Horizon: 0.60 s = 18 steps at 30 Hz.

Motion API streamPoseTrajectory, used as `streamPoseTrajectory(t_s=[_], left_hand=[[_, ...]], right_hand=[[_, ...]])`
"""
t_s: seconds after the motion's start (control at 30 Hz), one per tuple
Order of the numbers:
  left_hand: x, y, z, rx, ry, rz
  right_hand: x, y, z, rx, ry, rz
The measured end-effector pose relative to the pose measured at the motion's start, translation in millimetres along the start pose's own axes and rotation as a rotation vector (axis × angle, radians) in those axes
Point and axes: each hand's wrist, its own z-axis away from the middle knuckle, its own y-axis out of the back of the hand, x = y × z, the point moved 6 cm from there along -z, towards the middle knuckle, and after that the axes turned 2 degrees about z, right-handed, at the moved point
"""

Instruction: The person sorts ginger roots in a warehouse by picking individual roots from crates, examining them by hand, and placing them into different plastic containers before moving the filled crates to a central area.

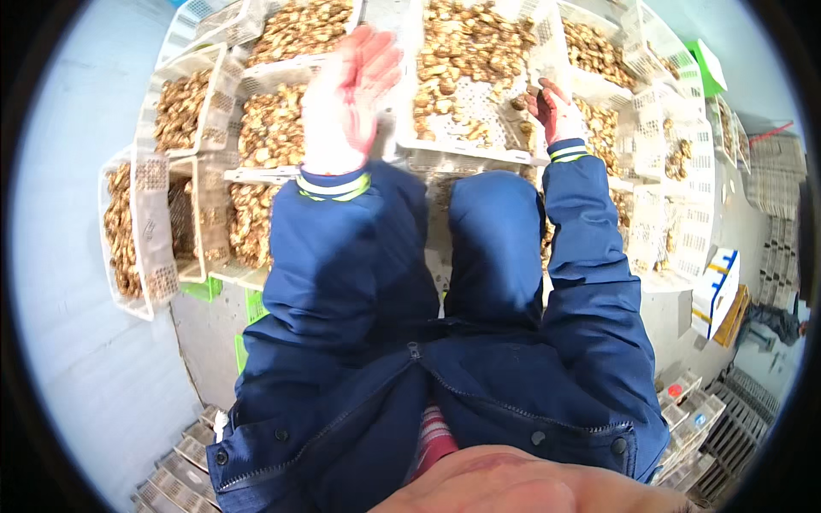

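My left hand (355,94) is raised over the crates on the left, palm showing and fingers stretched out, with nothing in it. At the right edge of the middle white crate (466,152), my right hand (556,111) has its fingers curled, and a small brown mushroom (519,103) shows at their tips. Many brown mushrooms (470,43) fill the far part of that crate. Its near part holds fewer, so the white perforated bottom shows there.
White crates of mushrooms stand on the left, one a tilted crate (154,231), and on the right, where a sparser crate (684,162) stands. A blue-and-white box (717,291) is at right. Stacked grey crates (778,188) stand farther right. A pale wall (68,214) bounds the left.
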Motion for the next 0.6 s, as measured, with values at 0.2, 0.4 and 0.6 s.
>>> streamPoseTrajectory(t_s=[0.2, 0.4, 0.6], left_hand=[[-105.8, 58.3, -6.8, 0.033, 0.371, -0.347], [-96.9, 41.1, -11.2, 0.092, 0.378, -0.341], [-117.0, 42.1, -24.5, 0.010, 0.401, -0.222]], right_hand=[[42.5, -21.4, -27.2, -0.254, -0.155, 0.403], [143.5, -36.4, -53.0, -0.454, -0.159, 1.760], [127.7, -49.4, -48.8, -0.586, -0.100, 1.600]])
